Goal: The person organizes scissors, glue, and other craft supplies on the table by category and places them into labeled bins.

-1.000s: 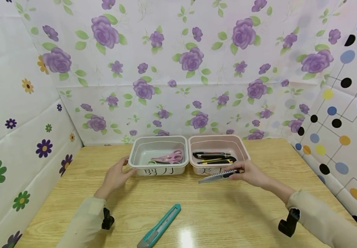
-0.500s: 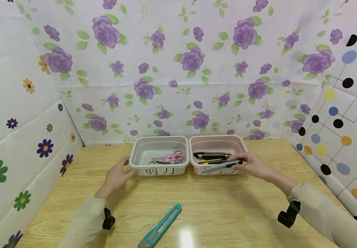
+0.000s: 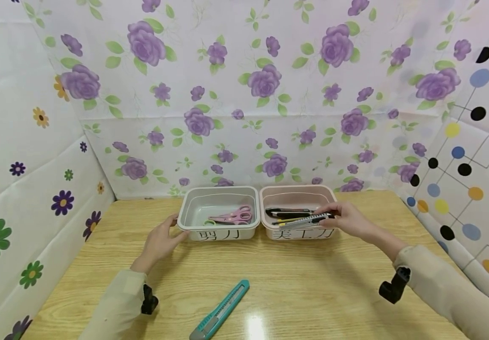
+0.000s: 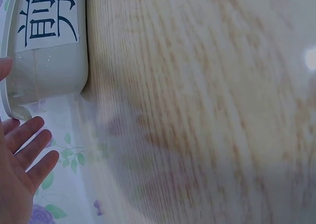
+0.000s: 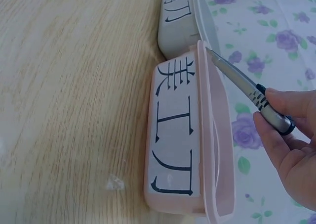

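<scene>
The right hand (image 3: 348, 220) pinches the black butt end of a silver knife (image 3: 308, 220) between thumb and fingers; in the right wrist view the thumb (image 5: 291, 101) lies on top of the handle and the fingers (image 5: 276, 150) curl beneath it. The knife (image 5: 247, 88) reaches away from the hand, its tip over the near rim of the pink bin (image 3: 297, 193), so it hangs just above the bin's opening. Directly under the knife, inside that bin, lie other knives (image 3: 288, 215), black and yellow. The bin's front wall, below the hand, carries a white label (image 5: 173, 130) with black characters.

Past the knife tip, touching the pink bin's far side, stands the grey bin (image 3: 218, 194), with pink scissors (image 3: 232, 217) in it and its own label (image 3: 218, 234) on the front.

The left hand (image 3: 159, 241) rests at the grey bin's outer near corner, fingers straight and relaxed, holding nothing; the thumb is up by the rim. In the left wrist view the fingers (image 4: 24, 145) are spread just beside the bin's rounded corner (image 4: 47, 80), and I cannot tell whether they touch it.

Nearer the person than both hands, between them, a teal knife (image 3: 220, 310) lies slantwise on the table (image 3: 312, 283), well apart from either bin.
</scene>
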A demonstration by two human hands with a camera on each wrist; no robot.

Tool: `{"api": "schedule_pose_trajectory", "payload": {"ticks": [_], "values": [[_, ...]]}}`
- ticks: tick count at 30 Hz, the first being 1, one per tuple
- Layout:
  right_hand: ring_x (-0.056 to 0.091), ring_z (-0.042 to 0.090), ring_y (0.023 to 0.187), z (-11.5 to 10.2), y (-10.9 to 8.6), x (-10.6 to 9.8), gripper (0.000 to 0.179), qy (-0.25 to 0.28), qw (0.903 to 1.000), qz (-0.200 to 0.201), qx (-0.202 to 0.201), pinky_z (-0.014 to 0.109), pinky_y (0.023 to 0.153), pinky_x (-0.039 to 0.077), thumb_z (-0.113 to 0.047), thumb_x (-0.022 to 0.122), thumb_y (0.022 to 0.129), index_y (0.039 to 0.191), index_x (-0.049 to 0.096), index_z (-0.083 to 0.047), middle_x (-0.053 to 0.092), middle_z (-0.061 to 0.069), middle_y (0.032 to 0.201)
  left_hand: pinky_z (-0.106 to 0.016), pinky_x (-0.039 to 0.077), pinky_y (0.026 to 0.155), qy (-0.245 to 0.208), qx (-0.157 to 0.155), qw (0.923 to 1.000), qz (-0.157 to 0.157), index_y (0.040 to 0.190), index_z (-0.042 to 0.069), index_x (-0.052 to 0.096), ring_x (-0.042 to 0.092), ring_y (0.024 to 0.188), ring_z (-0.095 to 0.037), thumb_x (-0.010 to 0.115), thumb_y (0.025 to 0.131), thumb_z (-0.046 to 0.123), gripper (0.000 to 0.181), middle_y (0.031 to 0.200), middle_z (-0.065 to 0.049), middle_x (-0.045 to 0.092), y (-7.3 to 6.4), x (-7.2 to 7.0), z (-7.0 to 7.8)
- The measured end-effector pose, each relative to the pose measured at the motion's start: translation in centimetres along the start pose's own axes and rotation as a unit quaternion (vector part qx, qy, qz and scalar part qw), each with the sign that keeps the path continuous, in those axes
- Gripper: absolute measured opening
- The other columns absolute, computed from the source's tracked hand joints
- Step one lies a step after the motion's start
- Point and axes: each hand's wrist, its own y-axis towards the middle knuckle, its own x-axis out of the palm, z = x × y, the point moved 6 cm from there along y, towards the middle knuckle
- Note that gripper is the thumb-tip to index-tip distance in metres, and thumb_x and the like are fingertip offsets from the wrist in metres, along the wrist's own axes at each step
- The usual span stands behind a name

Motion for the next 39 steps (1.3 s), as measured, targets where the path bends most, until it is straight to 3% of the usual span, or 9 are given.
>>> {"api": "schedule_pose_trajectory", "payload": {"ticks": [10, 17, 24, 34, 39], "values": [[0.048, 0.016, 0.066, 0.4, 0.8, -0.9, 0.035, 0.003, 0.9998, 0.004, 0.021, 0.024, 0.053, 0.037, -0.013, 0.064, 0.084, 0.115, 0.060, 0.002, 0.060, 0.014, 0.094, -0.058, 0.039, 0.086, -0.001, -0.004, 1.0000, -0.005, 0.134, 0.003, 0.040, 0.051, 0.109, -0.040, 0.057, 0.084, 0.050, 0.071, 0.120, -0.021, 0.055, -0.1, -0.1, -0.1], [0.046, 0.014, 0.069, 0.6, 1.6, -2.0, 0.032, -0.025, 0.9991, 0.031, 0.012, 0.025, 0.057, 0.039, -0.012, 0.065, 0.083, 0.112, 0.062, 0.001, 0.060, 0.015, 0.100, -0.057, 0.040, 0.085, 0.001, -0.004, 1.0000, -0.002, 0.134, 0.004, 0.041, 0.052, 0.107, -0.040, 0.058, 0.084, 0.050, 0.071, 0.118, -0.020, 0.056, -0.1, 0.0, -0.2], [0.050, 0.015, 0.078, 0.6, 2.3, -3.0, 0.034, -0.031, 0.9985, 0.044, 0.011, 0.027, 0.061, 0.039, -0.014, 0.066, 0.083, 0.113, 0.061, 0.002, 0.056, 0.020, 0.117, -0.057, 0.041, 0.083, 0.003, -0.001, 1.0000, -0.001, 0.134, 0.003, 0.040, 0.053, 0.106, -0.041, 0.059, 0.084, 0.046, 0.068, 0.117, -0.021, 0.057, -0.2, -0.1, -0.2], [0.046, 0.015, 0.067, 1.5, 2.8, -3.2, 0.034, -0.033, 0.9977, 0.048, 0.034, 0.026, 0.057, 0.038, -0.011, 0.066, 0.083, 0.113, 0.061, 0.004, 0.059, 0.018, 0.107, -0.059, 0.040, 0.085, -0.002, 0.010, 0.9999, 0.006, 0.133, 0.004, 0.041, 0.053, 0.107, -0.040, 0.059, 0.085, 0.045, 0.066, 0.118, -0.021, 0.057, 0.1, -0.2, 0.2], [0.050, 0.016, 0.069, 2.1, 3.0, -2.8, 0.034, -0.021, 0.9979, 0.047, 0.040, 0.025, 0.058, 0.042, -0.010, 0.066, 0.082, 0.113, 0.060, 0.005, 0.060, 0.018, 0.101, -0.058, 0.040, 0.085, -0.002, 0.005, 1.0000, 0.005, 0.134, 0.004, 0.041, 0.053, 0.107, -0.040, 0.058, 0.085, 0.047, 0.067, 0.119, -0.021, 0.056, 0.1, -0.1, 0.0]]}}
